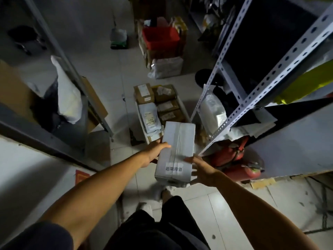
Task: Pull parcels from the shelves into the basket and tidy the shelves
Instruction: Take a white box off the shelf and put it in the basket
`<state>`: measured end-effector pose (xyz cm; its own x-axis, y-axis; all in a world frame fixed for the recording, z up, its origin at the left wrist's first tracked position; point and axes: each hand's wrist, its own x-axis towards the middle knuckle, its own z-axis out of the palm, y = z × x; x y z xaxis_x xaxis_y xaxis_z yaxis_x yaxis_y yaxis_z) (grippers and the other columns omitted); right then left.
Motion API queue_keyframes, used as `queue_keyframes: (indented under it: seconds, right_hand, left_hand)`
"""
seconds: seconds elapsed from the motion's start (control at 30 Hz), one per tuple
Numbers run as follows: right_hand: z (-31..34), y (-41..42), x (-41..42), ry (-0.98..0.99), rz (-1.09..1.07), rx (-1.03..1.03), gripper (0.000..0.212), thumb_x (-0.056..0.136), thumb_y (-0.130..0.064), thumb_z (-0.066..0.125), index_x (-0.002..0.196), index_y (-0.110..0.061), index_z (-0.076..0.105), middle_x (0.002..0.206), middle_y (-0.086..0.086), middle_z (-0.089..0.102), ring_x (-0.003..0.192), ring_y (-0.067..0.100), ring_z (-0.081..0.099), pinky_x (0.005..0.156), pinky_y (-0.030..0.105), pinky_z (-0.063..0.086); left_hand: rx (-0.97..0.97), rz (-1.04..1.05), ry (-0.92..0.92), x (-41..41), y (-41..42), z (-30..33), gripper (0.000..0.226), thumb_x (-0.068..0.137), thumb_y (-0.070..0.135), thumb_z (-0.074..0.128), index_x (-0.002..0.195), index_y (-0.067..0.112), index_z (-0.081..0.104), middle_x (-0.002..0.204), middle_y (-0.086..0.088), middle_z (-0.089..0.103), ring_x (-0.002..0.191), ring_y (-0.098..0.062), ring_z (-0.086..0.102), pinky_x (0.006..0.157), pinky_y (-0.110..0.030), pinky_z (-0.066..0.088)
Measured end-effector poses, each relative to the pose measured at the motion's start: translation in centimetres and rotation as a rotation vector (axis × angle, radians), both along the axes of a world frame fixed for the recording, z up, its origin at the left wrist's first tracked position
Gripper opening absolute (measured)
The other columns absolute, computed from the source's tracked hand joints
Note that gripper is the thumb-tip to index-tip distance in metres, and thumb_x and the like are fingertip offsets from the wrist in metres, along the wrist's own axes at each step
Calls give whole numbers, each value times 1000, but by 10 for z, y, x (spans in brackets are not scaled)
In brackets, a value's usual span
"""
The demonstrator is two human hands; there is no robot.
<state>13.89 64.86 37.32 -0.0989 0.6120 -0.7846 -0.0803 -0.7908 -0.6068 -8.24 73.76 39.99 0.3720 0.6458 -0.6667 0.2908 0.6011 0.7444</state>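
Nearest the body, above the feet, a white taped box (175, 150) hangs between both hands: the left hand (156, 149) grips its left side with the thumb on top, while the right hand (201, 168) lies open-fingered against its right edge. Just beyond, on the floor, the basket (184, 107) already holds several parcels. This looks like the drop-off step; next, the box needs lowering onto that pile. Farther right stands the metal shelf (270, 73).
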Motion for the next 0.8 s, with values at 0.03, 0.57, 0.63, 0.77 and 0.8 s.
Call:
queue_keyframes:
  seconds: [0.03,0.57,0.63,0.77,0.8]
  right_hand:
    - [-7,7,-3,16,-10,-9,89,51,-49,90,130,-35,52,133,27,54,114,49,57,92,70,46]
    - [-154,173,0,297,-254,-263,125,61,-32,95,150,-48,9,129,16,58,122,45,59,76,64,58]
    - [-175,189,-3,303,-297,-266,145,47,-34,99,152,-48,0,135,14,53,124,43,57,81,66,57]
    - [-226,218,-8,254,-342,-281,174,26,-42,104,155,-43,-11,155,21,34,134,43,48,99,72,44]
    - [-241,224,-10,264,-354,-285,172,27,-41,104,155,-44,-12,157,21,33,135,43,46,99,70,45]
  left_hand:
    - [-1,5,2,-2,7,-6,22,94,28,64,116,29,62,102,-4,70,91,-23,67,75,-32,54]
    - [-195,59,210,3,161,-144,26,81,45,80,106,39,73,119,4,70,107,-21,65,90,-43,57]
    - [-323,-6,190,-3,166,-167,24,87,42,76,110,41,70,131,7,58,115,-24,58,79,-42,59]
    - [-392,103,34,-2,178,-209,56,80,8,75,129,22,52,141,-9,50,115,-33,61,68,-31,62]
    - [-411,147,9,0,184,-222,66,74,13,78,132,21,49,139,-10,53,114,-33,63,68,-35,63]
